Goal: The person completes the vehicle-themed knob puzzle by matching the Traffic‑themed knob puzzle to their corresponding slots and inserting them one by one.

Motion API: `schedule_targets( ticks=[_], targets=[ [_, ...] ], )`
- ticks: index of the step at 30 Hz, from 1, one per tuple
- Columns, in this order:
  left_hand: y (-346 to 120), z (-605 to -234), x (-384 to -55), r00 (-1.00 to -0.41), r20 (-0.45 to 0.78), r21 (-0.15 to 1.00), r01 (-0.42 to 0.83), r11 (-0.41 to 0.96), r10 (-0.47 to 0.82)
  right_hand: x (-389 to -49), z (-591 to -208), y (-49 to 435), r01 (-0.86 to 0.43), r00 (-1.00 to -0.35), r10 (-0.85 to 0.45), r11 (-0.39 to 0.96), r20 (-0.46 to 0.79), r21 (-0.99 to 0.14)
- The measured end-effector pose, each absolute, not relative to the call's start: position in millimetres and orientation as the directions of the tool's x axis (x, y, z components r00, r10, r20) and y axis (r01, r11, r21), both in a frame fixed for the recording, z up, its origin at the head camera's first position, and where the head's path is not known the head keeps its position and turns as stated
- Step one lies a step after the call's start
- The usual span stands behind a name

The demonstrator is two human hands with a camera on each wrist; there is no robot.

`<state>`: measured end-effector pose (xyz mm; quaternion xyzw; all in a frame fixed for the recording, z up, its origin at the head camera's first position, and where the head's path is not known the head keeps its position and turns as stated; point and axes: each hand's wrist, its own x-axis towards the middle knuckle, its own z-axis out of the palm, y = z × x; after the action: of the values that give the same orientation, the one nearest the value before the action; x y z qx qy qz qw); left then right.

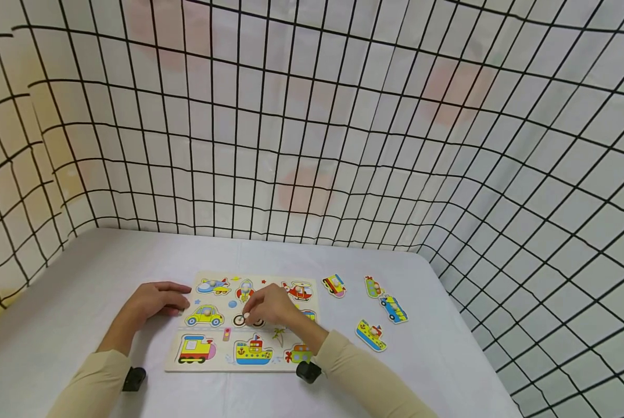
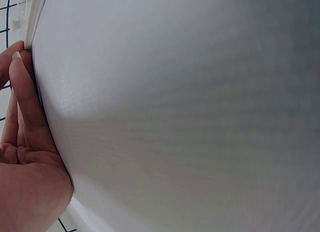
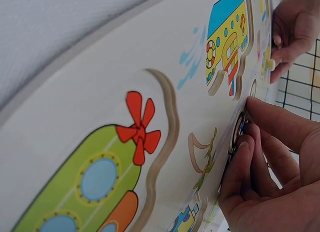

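White table (image 1: pixel 270 396): surface beneath everything, extending past the near edge of the puzzle board (image 1: pixel 223 359)

Board's near row: train picture (image 1: pixel 194 349), ship picture (image 1: pixel 253 352), submarine picture (image 1: pixel 298 353)

Ship piece (image 1: pixel 371 335): loose, well apart from board's right edge

Right hand (image 1: pixel 272 305): over board's middle, thumb and fingertips pinching a cycle piece (image 1: pixel 239 320)

Cycle piece: directly under those fingertips, in board's middle row, long axis running left to right — roughly along board's near edge; whether fully seated could not be told

Left hand (image 1: pixel 157 299): farther from it, at board's left edge, fingers extended and gripping nothing; car piece (image 1: pixel 205 315) between

Bus piece (image 1: pixel 394 309), submarine piece (image 1: pixel 373 286), train piece (image 1: pixel 334 285): right of board, the train nearest its edge

Grid-patterned wall (image 1: pixel 260 174): beyond board's far edge, table surface between
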<state>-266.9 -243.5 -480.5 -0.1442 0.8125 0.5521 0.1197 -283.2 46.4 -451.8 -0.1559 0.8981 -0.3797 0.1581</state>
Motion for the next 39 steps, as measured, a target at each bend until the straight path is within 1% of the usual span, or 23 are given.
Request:
schedule_targets(
  ticks=[9, 17, 29, 39],
  targets=[
    [-241, -483, -267, -0.927, -0.359, 0.854, -0.374, 0.363, -0.111, -284, -452, 53, -0.185, -0.896, -0.419, 0.650, -0.145, -0.737],
    [-242, -481, -266, -0.929, -0.357, 0.856, -0.367, 0.365, -0.098, -292, -448, 76, -0.173, -0.911, -0.395, 0.626, -0.119, -0.760],
    [-242, -480, -267, -0.927, -0.363, 0.852, -0.373, 0.367, -0.100, -304, -435, 121, -0.110, -0.956, -0.272, 0.690, -0.115, -0.715],
    [-241, -480, -268, -0.927, -0.362, 0.854, -0.373, 0.363, -0.101, -317, -430, 165, -0.030, -0.980, -0.167, 0.664, -0.110, -0.747]
  ],
)
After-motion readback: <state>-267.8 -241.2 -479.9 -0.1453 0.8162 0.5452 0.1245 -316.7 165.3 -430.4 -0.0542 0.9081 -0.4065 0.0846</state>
